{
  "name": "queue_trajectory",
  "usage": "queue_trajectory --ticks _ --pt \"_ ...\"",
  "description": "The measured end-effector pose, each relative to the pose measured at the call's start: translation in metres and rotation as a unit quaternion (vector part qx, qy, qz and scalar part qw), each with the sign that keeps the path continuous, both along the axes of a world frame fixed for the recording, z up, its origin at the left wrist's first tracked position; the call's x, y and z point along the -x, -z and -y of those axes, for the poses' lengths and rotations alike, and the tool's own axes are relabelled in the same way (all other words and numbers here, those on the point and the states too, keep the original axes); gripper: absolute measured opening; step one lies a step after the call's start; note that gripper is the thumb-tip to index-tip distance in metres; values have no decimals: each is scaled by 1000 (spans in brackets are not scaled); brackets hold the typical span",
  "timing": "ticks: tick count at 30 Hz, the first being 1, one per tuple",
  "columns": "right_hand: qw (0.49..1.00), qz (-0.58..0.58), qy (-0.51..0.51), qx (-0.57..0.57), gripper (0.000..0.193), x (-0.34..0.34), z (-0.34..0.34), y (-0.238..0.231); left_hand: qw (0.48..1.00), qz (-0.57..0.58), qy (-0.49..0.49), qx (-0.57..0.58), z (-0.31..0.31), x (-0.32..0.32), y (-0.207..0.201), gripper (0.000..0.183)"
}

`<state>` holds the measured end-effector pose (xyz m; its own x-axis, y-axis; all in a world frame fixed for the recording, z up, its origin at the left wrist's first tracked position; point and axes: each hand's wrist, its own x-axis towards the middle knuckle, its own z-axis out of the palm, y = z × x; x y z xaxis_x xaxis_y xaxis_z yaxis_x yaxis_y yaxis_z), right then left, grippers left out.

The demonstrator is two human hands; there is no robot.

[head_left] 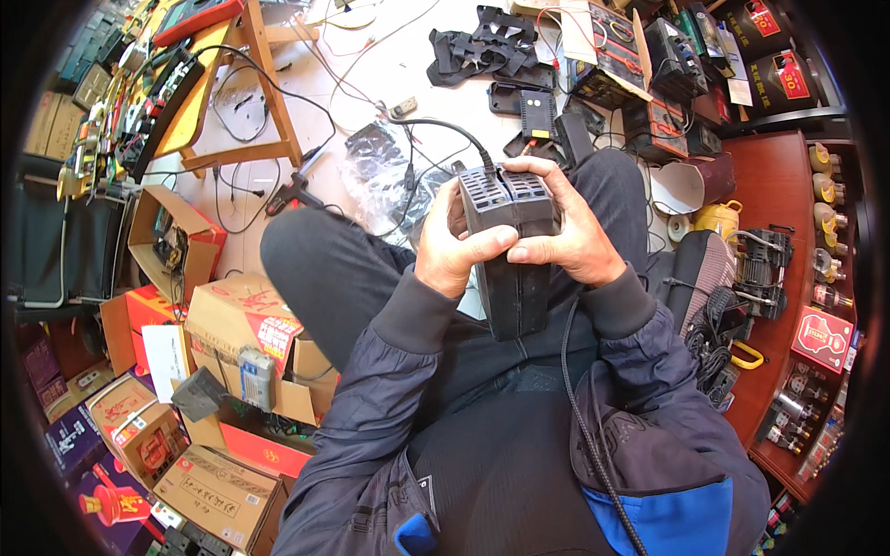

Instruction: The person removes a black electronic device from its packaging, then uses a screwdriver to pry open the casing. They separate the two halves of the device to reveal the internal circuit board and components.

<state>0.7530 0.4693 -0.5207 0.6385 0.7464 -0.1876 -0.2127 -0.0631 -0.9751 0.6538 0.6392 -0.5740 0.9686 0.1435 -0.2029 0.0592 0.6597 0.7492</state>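
— What do you have there?

— A black box-shaped unit [512,250] with vented grilles on its top end; I hold it upright over my lap, between my knees; my left hand [454,248] wraps its left side, thumb across the front face; my right hand [570,236] clasps the right side, fingers curled over the front edge; both hands are closed on it, thumbs nearly meeting.

— Any cable on it?

— A black cord [579,408] hangs down over my jacket by the right sleeve; a second black cable [445,128] arcs away from the top of the unit toward the floor.

— And around you?

— At my left knee, open cardboard boxes [243,324], a small grey device [256,375] lying on one; red printed cartons [139,431] lower left; at my right, a bundle of black cord [718,338] beside a yellow handle [747,354]; beyond my knees, crumpled clear plastic [380,171] on the pale floor [399,69]; farther, a wooden stool [250,93] at upper left, black plastic parts [487,42] and more black units [538,111] at the top; a red-brown shelf [774,204] with bottles curves along the right.
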Motion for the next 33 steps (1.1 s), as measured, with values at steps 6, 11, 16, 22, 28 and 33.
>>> queue_trajectory --ticks 6,11,16,22,28,33 --pt "998 -43 -26 24 93 17 14 -5 1000 -5 -12 -5 23 17 5 99" --pt "999 11 -48 -1 85 28 21 -6 997 40 -66 -14 42 31 2 108" --pt "999 42 -1 -11 84 39 32 5 998 19 -63 15 53 26 9 101" --pt "997 69 27 -25 85 41 46 16 999 12 -31 23 56 18 15 100" --pt "996 77 26 -37 88 38 50 21 1000 11 -18 20 57 16 11 100" --pt "995 -64 -16 -80 77 23 59 10 999 20 -24 -15 59 14 2 99"
